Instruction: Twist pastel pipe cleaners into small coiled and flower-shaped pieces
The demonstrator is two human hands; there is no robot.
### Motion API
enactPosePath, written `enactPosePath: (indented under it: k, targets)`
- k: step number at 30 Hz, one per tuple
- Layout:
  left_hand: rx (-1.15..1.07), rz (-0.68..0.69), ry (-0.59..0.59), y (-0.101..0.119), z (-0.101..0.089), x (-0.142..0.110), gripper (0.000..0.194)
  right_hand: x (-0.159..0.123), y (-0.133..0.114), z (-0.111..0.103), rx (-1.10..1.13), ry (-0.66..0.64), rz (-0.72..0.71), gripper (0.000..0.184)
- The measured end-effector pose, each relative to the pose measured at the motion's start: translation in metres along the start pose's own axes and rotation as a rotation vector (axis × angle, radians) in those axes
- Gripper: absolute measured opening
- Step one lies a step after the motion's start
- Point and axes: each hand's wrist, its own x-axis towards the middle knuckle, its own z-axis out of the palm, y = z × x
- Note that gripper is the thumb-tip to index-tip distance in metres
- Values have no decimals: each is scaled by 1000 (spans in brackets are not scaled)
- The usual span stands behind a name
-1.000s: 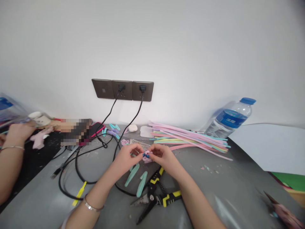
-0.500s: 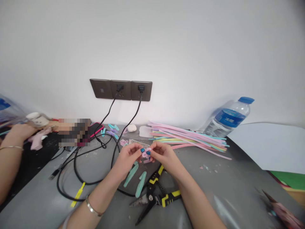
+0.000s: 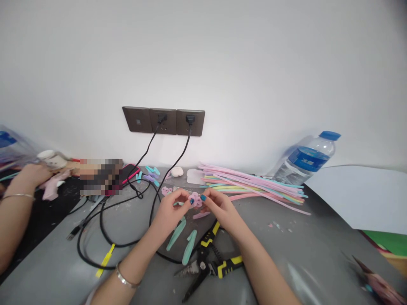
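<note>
Flower (image 3: 195,200), pink, looped, one; held up between both hands above the grey table (image 3: 270,258); left hand (image 3: 173,208), thumb and fingers pinching the flower's left edge; right hand (image 3: 220,207), thumb and fingers pinching its right edge; pink strip (image 3: 201,215), just below the flower, whether joined to it cannot be told; green strips (image 3: 190,247), two, lying in front of the left hand; pliers (image 3: 202,266), black and yellow, opened out, lying between the forearms; second flower (image 3: 167,191), pink, just beyond the left hand; stems (image 3: 254,184), pastel, piled beyond the right hand; bottle (image 3: 308,159), blue-capped, behind the pile's right end; co-worker's hand (image 3: 32,174), far left.
</note>
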Motion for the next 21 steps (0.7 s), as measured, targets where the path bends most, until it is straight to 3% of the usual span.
enactPosePath:
  k: [4,12,21]
  targets:
    - [40,28,-48,-1,-3,0,1,2,3,-2,-135,68,-67,20]
    - [98,24,-75,3,-3,-1,7,0,7,-2,-162,-36,-84,10]
    - [-150,-86,-44,5,1,0,21,-3,0,3,-150,40,-100,7]
